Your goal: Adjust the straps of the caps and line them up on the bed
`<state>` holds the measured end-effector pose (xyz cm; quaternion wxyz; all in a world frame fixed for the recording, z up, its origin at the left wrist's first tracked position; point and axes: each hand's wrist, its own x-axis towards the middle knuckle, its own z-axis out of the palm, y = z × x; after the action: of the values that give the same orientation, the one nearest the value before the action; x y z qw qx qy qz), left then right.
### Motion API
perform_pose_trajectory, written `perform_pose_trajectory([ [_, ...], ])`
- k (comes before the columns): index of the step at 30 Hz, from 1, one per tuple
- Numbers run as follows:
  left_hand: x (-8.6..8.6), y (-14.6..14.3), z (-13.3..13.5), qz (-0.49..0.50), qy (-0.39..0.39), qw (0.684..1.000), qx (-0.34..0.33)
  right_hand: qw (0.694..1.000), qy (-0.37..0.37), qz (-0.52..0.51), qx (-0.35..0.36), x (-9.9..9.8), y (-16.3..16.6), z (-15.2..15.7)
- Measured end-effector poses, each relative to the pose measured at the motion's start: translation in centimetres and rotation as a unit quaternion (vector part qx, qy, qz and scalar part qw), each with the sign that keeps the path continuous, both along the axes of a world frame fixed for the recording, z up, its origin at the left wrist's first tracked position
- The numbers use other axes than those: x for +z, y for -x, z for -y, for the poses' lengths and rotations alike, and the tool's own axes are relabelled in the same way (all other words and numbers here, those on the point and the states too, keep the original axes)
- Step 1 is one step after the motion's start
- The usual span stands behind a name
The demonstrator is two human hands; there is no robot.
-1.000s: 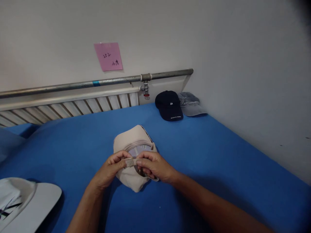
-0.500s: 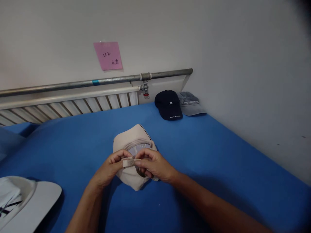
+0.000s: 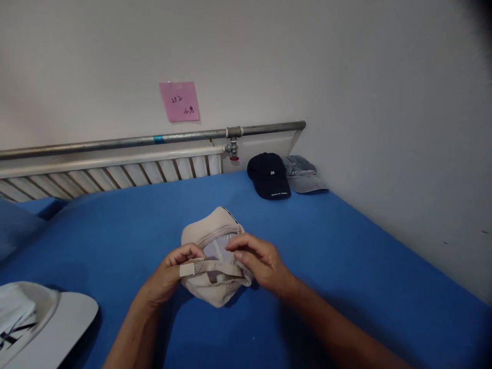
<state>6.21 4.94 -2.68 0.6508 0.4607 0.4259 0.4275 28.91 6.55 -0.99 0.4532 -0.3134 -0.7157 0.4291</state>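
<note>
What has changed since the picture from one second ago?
The right hand slid right along the strap, away from the left hand, which still pinches its free end. The strap now lies stretched across the beige cap. The dark cap and grey cap stayed.

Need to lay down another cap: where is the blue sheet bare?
Widest bare stretch: the blue sheet between the right hand and the wall. Also bare between the beige cap and the radiator. Crowded: far corner with navy cap and grey cap, near-left by white hat.

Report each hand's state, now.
Left hand: closed, pinching the strap.
Right hand: on the cap; grip cannot be told.
</note>
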Motion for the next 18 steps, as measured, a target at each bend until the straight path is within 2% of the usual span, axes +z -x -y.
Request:
perform_pose_trajectory([
  [3, 0.0, 0.5, 0.2, 0.008, -0.018, 1.0, -0.009, 0.99, -0.115, 0.069, 0.045, 0.5, -1.0, -0.2],
  [5, 0.0, 0.7, 0.2, 0.018, -0.033, 0.999, -0.013, 0.978, -0.158, 0.11, 0.08, 0.7, -1.2, -0.2],
  [9, 0.1, 0.8, 0.3, 0.048, -0.051, 0.997, -0.021, 0.974, -0.153, 0.126, 0.112, 0.7, -1.1, 0.1],
  [13, 0.5, 0.6, 0.6, 0.016, -0.024, 0.999, -0.036, 0.978, -0.148, 0.106, 0.103, 0.7, -0.6, 0.6],
  [18, 1.1, 0.4, 1.0, 0.006, 0.006, 0.998, -0.061, 0.98, -0.081, 0.124, 0.13, 1.0, -0.3, 1.2],
])
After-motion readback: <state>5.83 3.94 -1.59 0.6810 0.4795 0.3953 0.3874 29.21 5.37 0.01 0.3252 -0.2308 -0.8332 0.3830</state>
